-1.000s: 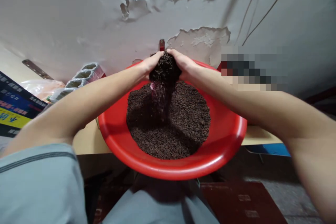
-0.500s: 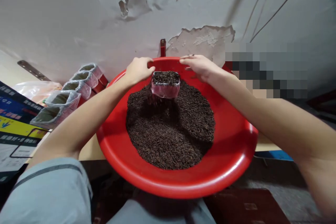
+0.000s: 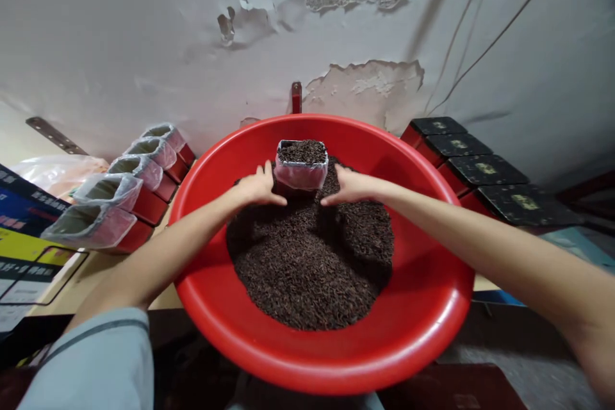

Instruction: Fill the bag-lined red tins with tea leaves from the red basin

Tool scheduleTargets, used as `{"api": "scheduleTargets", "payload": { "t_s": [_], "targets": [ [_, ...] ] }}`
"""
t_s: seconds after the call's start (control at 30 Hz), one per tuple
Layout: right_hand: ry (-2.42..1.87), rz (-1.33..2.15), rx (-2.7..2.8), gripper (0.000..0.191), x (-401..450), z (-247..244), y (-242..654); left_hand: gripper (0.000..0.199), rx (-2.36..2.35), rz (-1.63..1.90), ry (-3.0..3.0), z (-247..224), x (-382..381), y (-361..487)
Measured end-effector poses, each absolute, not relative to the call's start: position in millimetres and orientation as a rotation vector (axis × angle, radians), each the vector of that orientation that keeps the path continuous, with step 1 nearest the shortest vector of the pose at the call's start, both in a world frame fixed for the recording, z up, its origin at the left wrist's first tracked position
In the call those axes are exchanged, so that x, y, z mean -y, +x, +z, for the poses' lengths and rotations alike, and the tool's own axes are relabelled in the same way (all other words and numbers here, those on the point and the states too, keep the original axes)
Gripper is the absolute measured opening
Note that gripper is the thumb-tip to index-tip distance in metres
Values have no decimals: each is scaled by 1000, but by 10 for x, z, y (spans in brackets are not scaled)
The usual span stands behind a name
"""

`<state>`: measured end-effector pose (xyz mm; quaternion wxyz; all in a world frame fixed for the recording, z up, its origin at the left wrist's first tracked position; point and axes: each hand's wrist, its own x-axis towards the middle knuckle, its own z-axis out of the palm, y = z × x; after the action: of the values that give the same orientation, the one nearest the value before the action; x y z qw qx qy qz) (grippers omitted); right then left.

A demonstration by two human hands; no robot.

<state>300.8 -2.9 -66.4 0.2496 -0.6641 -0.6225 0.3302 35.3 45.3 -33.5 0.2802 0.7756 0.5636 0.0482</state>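
Note:
A wide red basin holds a heap of dark brown grains. At the heap's far side stands a tin lined with clear plastic, filled with the same grains to its top. My left hand is just left of the tin, its fingers spread and nothing in it. On the other side, my right hand is also open, with thumb and fingers apart, close to the tin's right front corner. Whether any fingertip touches the tin or the grains is hard to tell.
Several red tins with open plastic liners line the left side, near printed boxes. Several red tins with black lids stand at the right. Behind the basin is a peeling wall.
Both hands have come down from the basin's far rim to the sides of the filled tin. The tin now rests in the grains. The lidded tins at the right have become visible.

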Motion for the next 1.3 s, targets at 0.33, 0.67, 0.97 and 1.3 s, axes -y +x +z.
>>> {"api": "scheduleTargets", "payload": {
  "t_s": [0.33, 0.67, 0.97, 1.3],
  "targets": [
    [-1051, 965, 1646, 122, -633, -983, 2926, 118, -626, 783, 1930, -677, -1184, 453],
    [-1081, 903, 1679, 118, -610, -1029, 2914, 112, -602, 761, 1965, -733, -1224, 360],
    [-1076, 861, 1728, 123, -595, -1067, 2824, 115, -537, 713, 2013, -749, -1260, 241],
    [-1058, 862, 1720, 124, -572, -1079, 2804, 122, -542, 697, 1983, -771, -1283, 236]
  ]
}}
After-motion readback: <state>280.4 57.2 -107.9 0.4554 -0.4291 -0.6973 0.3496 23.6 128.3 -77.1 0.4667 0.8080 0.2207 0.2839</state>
